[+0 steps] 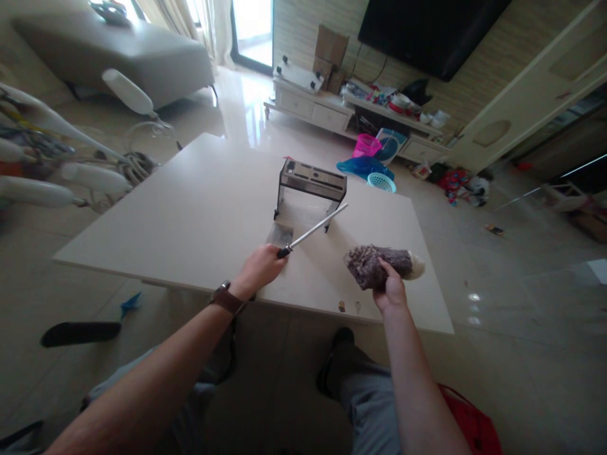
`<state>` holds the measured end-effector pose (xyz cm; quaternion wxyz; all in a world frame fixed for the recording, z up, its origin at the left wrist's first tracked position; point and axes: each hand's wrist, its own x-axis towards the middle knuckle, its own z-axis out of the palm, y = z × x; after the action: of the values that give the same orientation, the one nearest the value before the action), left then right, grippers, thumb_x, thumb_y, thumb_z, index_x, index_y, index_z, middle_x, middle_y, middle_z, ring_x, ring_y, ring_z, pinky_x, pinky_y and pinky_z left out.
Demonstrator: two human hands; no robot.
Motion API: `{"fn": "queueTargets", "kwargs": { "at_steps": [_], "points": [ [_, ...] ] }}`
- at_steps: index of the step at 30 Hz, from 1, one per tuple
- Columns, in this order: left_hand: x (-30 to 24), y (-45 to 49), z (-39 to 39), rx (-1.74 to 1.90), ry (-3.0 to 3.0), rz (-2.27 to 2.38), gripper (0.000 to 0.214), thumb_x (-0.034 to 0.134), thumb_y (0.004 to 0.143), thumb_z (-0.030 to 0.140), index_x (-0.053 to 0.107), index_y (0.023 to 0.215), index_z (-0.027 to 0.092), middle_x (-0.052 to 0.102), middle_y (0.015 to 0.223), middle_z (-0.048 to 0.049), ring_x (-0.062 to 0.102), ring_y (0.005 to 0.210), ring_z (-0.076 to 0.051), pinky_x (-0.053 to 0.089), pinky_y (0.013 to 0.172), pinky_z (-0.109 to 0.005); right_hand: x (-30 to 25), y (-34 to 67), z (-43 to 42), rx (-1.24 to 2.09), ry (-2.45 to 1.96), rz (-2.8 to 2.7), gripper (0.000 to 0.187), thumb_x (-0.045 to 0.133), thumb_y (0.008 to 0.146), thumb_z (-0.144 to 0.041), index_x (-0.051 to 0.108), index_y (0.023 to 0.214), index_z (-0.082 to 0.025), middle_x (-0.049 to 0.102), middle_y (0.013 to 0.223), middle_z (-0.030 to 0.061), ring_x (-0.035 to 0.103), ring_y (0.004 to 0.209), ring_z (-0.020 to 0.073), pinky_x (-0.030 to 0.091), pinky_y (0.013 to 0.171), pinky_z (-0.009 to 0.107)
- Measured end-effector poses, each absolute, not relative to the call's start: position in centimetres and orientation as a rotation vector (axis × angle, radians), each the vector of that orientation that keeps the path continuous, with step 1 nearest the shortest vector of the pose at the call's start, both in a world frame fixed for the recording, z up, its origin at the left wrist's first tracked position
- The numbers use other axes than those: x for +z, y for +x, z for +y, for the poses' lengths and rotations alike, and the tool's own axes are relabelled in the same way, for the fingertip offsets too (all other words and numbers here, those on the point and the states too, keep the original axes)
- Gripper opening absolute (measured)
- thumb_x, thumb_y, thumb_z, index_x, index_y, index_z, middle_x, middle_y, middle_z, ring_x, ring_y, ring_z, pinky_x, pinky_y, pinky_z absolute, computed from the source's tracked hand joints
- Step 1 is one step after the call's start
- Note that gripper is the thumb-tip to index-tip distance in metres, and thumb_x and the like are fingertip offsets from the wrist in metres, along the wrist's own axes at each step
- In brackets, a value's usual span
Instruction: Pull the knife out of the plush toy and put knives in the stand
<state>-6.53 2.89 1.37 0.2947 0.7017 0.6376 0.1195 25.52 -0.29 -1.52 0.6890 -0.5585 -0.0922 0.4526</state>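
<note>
My left hand (pixel 262 270) is closed around the black handle of a sharpening steel (pixel 315 229), whose silver rod slants up and to the right over the white table. Just past its knuckles is a flat greyish blade-like piece (pixel 281 234); I cannot tell whether the hand holds that too. In my right hand (pixel 391 287) is a bunched grey-brown fluffy cloth (pixel 377 260), with a pale end at its right, above the table's right part. A slotted knife rack (pixel 313 179) with dark edges and a clear lower part stands beyond the rod.
The white table (pixel 156 218) has two small objects (pixel 349 307) near its front edge. To the left are white chair-like parts (pixel 128 91) and a grey sofa (pixel 142 54). Behind the table, a pink basket (pixel 367 145) and light-blue basket (pixel 381 182) sit by a TV cabinet (pixel 327 118).
</note>
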Motion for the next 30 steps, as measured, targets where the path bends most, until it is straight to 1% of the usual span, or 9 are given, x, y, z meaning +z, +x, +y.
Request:
{"fn": "queueTargets", "kwargs": {
  "at_steps": [3,7,10,13,16,20,23,27,30],
  "points": [
    [1.5,-6.5,3.1,0.473,1.75,1.644,0.038,0.052,0.088,0.041,0.068,0.067,0.015,0.055,0.058,-0.0038,0.047,0.057,-0.015,0.029,0.057,-0.029,-1.8,24.2,-0.9,1.242,-1.295,-0.245,0.041,0.08,0.066,-0.016,0.071,0.106,-0.015,0.08,0.093,0.0042,0.076,0.078,0.0198,0.064,0.084,0.039],
    [1.6,-6.1,3.3,0.617,1.689,1.577,0.04,0.054,0.084,0.044,0.053,0.055,0.017,0.036,0.052,0.0026,0.034,0.054,-0.012,0.024,0.055,-0.028,-1.7,23.5,-1.4,1.445,-1.228,-0.232,0.032,0.076,0.069,-0.027,0.071,0.099,-0.017,0.08,0.091,0.0054,0.075,0.078,0.0231,0.064,0.081,0.044],
    [1.6,-5.9,3.4,0.652,1.664,1.559,0.04,0.053,0.083,0.044,0.047,0.053,0.018,0.032,0.053,0.0032,0.033,0.055,-0.011,0.023,0.056,-0.028,-2.4,24.2,-1.6,1.478,-1.192,-0.179,0.025,0.068,0.074,-0.037,0.068,0.091,-0.019,0.076,0.082,0.0046,0.072,0.072,0.0223,0.063,0.074,0.042],
    [1.5,-5.9,3.5,0.645,1.652,1.553,0.039,0.053,0.082,0.044,0.046,0.054,0.018,0.032,0.054,0.0034,0.033,0.055,-0.011,0.024,0.056,-0.028,-4.4,24.6,-1.9,1.506,-1.339,-0.112,0.029,0.062,0.077,-0.047,0.063,0.087,-0.02,0.069,0.068,0.0024,0.066,0.058,0.0197,0.058,0.059,0.035],
    [1.4,-5.9,3.4,0.641,1.667,1.547,0.039,0.054,0.082,0.044,0.046,0.054,0.018,0.032,0.053,0.0036,0.033,0.056,-0.011,0.024,0.056,-0.028,-6.7,24.2,-2.2,1.363,-1.576,-0.253,0.03,0.073,0.069,-0.039,0.059,0.089,-0.02,0.067,0.068,-0.0007,0.063,0.058,0.0174,0.055,0.056,0.031],
    [1.4,-5.9,3.3,0.67,1.684,1.523,0.039,0.053,0.082,0.043,0.046,0.054,0.018,0.03,0.053,0.004,0.032,0.056,-0.011,0.024,0.056,-0.028,-8.0,23.9,-2.1,1.098,-1.791,-0.412,0.048,0.077,0.052,-0.017,0.056,0.095,-0.022,0.07,0.078,-0.0013,0.066,0.069,0.0198,0.056,0.063,0.032],
    [1.2,-5.6,3.2,0.689,1.643,1.483,0.039,0.053,0.08,0.043,0.043,0.052,0.018,0.03,0.053,0.0039,0.031,0.055,-0.01,0.023,0.054,-0.028,-7.6,23.9,-1.8,0.881,-1.872,-0.505,0.051,0.078,0.051,-0.017,0.055,0.097,-0.023,0.07,0.095,0.0024,0.066,0.091,0.0225,0.055,0.08,0.035],
    [0.5,-4.4,2.9,0.674,1.484,1.373,0.037,0.057,0.076,0.043,0.041,0.053,0.019,0.036,0.051,0.0037,0.034,0.049,-0.009,0.022,0.048,-0.026,-5.3,22.3,-2.1,0.595,-1.806,-0.898,0.041,0.077,0.065,-0.038,0.061,0.099,-0.02,0.067,0.112,0.009,0.061,0.111,0.0263,0.05,0.096,0.039],
    [-0.1,-2.8,1.9,0.627,1.292,1.257,0.029,0.061,0.072,0.04,0.045,0.058,0.02,0.039,0.047,0.0052,0.037,0.041,-0.009,0.025,0.041,-0.024,-2.9,19.5,-3.0,0.955,-1.582,-1.167,0.038,0.071,0.08,-0.051,0.071,0.1,-0.019,0.071,0.104,0.0084,0.065,0.104,0.0251,0.052,0.094,0.039]
  ]
}}
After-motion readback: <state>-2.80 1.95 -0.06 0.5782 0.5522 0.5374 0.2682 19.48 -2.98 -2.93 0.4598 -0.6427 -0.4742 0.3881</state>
